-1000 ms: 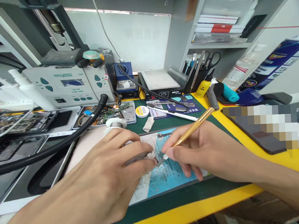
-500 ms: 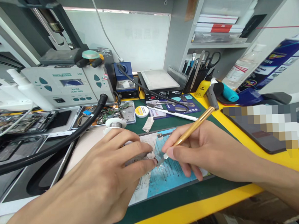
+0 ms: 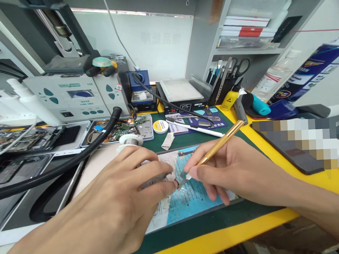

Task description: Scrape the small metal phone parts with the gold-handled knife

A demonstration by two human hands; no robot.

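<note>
My right hand grips a craft knife with a gold handle, held like a pen. The blade points down and left, its tip beside a small grey electronic part. My left hand is bent over that part, thumb and fingers holding it down; most of the part is hidden under them. Beneath both hands lies a blue and white printed work sheet, stained with dark marks, on a green mat.
Behind the hands are a solder wire spool, a tray of circuit boards, a round tin and a soldering iron. A black hose arches across the left. A dark phone lies at right.
</note>
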